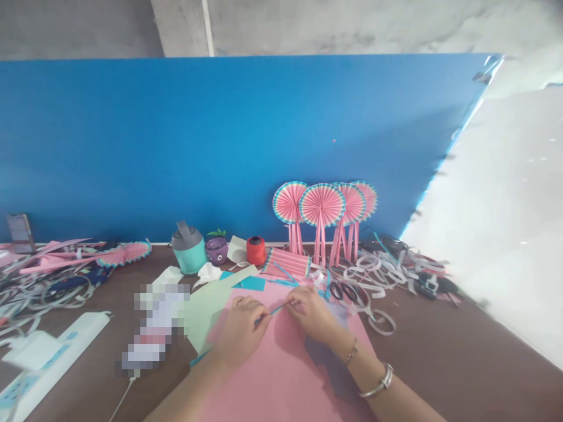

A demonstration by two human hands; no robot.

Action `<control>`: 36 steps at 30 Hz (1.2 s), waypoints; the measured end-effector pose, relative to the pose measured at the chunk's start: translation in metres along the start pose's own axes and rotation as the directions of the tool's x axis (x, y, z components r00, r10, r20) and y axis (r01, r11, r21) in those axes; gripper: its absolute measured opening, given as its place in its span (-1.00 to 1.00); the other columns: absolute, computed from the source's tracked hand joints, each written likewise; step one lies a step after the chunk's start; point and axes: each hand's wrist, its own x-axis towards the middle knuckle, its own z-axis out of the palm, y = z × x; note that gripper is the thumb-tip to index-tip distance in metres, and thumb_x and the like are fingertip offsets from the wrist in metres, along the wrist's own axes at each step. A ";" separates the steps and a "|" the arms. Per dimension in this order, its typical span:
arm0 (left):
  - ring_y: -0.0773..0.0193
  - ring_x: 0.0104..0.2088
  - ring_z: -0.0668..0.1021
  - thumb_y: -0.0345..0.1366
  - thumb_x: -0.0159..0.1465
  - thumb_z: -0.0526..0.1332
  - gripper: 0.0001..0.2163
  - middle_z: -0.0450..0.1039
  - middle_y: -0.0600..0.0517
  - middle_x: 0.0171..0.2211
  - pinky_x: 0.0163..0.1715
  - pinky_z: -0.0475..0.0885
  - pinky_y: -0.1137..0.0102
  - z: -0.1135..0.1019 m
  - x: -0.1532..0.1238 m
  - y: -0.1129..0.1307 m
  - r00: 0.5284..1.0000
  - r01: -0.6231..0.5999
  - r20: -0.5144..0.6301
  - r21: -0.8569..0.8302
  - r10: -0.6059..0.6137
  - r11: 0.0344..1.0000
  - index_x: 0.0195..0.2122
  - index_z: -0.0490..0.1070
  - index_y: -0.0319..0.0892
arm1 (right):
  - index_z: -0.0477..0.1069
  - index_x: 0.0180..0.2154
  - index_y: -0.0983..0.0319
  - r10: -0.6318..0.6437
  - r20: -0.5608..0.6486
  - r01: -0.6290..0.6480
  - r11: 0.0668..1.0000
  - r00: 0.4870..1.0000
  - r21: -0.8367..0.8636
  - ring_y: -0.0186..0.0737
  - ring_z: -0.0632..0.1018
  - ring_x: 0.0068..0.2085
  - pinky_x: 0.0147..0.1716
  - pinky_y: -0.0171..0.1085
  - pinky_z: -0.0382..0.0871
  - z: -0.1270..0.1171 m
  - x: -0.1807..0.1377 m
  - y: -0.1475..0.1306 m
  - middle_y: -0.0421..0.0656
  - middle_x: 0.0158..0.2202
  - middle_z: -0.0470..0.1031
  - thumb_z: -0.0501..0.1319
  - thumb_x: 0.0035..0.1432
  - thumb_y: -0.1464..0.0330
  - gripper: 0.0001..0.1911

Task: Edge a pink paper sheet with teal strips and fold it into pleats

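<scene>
A thin blue paper strip [277, 309] runs between my two hands, above a large pink paper sheet [272, 375]. My left hand [246, 325] pinches one end of the strip between thumb and fingers. The other end is in the fingertips of my right hand [310, 313]. Just beyond my hands lie more blue strips [285, 272] and a pleated pink paper piece [288, 262] with striped edges. Pale green paper [206, 310] sticks out from under the pink sheet at the left.
Several round pink paper fans [322, 205] lean against the blue partition [197, 146]. Dark-handled scissors [343, 291] and tangled white strips [373, 275] lie right. A turquoise cup [189, 256], purple pot [216, 251] and red thread spool [255, 252] stand behind; a power strip [65, 357] lies left.
</scene>
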 end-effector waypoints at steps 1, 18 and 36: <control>0.14 -0.17 0.50 -0.35 0.29 0.07 -0.78 0.58 0.04 -0.31 -0.03 0.30 0.24 0.001 0.000 -0.001 1.000 0.002 -0.006 -0.009 -0.002 1.000 -0.43 0.47 -0.07 | 0.46 -0.44 0.21 0.026 -0.005 -0.025 0.999 1.000 0.036 -0.17 0.55 -0.30 -0.22 -0.21 0.34 0.000 0.000 -0.001 -0.12 -0.39 0.59 0.16 0.12 0.43 -0.86; 0.16 -0.32 0.54 -0.12 0.21 0.09 -0.74 0.55 0.04 -0.40 -0.29 0.38 0.37 0.022 0.011 -0.039 0.950 0.176 -0.145 -0.477 -0.275 0.861 -0.47 0.49 -0.11 | 0.51 -0.33 0.23 0.255 -0.318 -0.196 0.959 0.913 0.205 -0.10 0.55 -0.28 -0.31 -0.23 0.39 -0.008 0.004 0.024 -0.05 -0.31 0.58 0.08 0.21 0.20 -0.69; 0.03 -0.22 0.61 -0.09 -0.08 0.40 -0.60 0.60 -0.06 -0.30 -0.20 0.46 0.25 0.013 0.018 -0.050 0.823 0.085 -0.042 -0.977 -0.566 0.197 -0.26 0.48 -0.21 | 0.53 -0.20 0.20 0.074 -0.406 -0.156 0.972 0.911 -0.174 0.00 0.54 -0.13 -0.09 -0.06 0.36 -0.012 0.001 0.031 -0.02 -0.19 0.59 0.05 0.25 0.26 -0.70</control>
